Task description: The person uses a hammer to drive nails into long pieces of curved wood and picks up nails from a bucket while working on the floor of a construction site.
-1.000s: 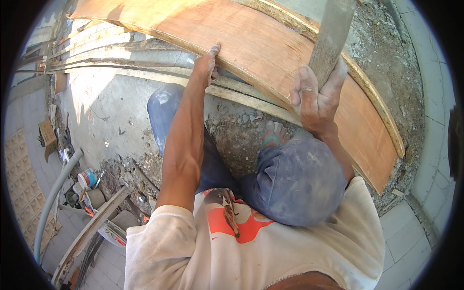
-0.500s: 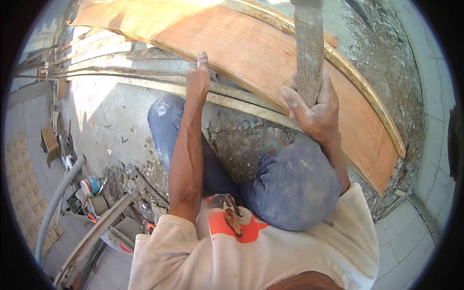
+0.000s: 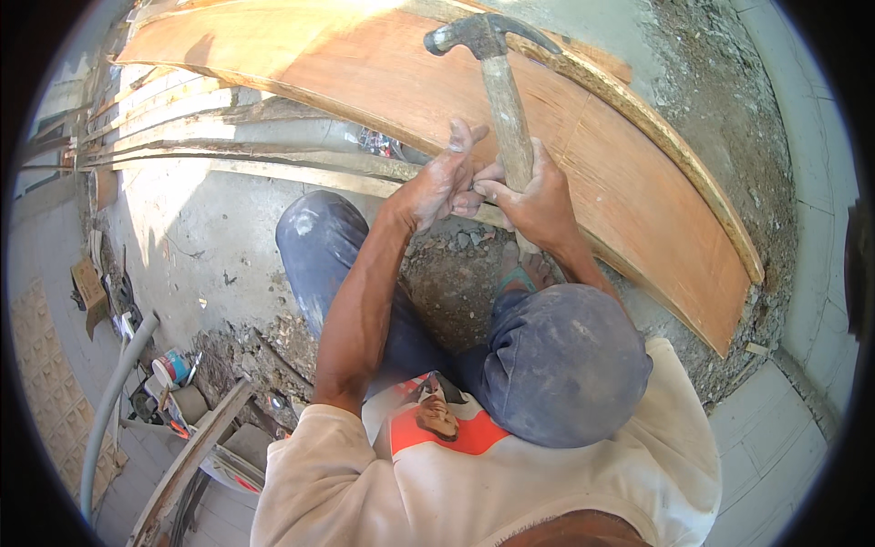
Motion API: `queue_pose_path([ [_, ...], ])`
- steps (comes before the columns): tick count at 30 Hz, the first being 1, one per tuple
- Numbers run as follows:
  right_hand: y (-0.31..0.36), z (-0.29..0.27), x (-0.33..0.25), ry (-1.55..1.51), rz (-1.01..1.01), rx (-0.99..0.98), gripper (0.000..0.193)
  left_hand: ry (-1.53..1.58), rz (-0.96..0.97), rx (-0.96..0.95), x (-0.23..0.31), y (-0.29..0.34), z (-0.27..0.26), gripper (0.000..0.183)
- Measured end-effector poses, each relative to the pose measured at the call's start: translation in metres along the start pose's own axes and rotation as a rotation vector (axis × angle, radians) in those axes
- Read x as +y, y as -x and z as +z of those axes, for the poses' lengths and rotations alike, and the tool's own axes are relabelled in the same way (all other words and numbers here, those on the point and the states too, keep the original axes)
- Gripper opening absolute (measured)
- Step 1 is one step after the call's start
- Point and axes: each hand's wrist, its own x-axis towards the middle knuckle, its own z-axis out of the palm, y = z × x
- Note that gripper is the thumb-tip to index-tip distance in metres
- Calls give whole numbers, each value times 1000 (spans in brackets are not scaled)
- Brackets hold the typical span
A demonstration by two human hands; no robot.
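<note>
My right hand is wrapped around the wooden handle of a claw hammer, whose dark metal head points up and away from me. Close beside it, my left hand has its palm turned inward, one finger raised and the others curled. The fingertips of both hands meet just left of the handle; whatever small thing may be between them cannot be made out. Under and beyond the hands lies a long curved plywood panel, edged with a strip of wood on its far side.
Long timber strips lie at the left beside the panel. My bent knees and a sandalled foot are close below the hands. At lower left are a grey pipe, a plank, a small tub and assorted tools. Rubble borders the concrete.
My left hand has left the panel's near edge and moved right to meet my right hand. The hammer has shifted left and lower, bringing its head into full view.
</note>
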Motion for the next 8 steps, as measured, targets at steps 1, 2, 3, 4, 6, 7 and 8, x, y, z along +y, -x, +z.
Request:
queue_pose_path([
  [1, 0, 2, -8, -16, 97, -18, 45, -48, -30, 5, 1, 1, -4, 127],
  [2, 1, -7, -1, 3, 60, 22, 44, -66, -23, -68, 4, -10, 4, 120],
  [3, 0, -16, 3, 6, 60, 53, 44, -68, -13, -135, 6, -18, 10, 114],
  [4, 1, -33, 9, 9, 59, 108, 45, -80, -11, -224, 8, -37, 21, 108],
  [6, -2, -16, 15, -71, 75, 41, 49, -91, 4, -181, -3, -24, 0, 103],
  [7, -4, -16, 17, -118, 50, 49, 43, -216, 27, -90, -13, -29, -11, 96],
  [8, -5, -18, 20, -146, 36, 71, 37, -221, 49, -82, -8, -26, -15, 96],
])
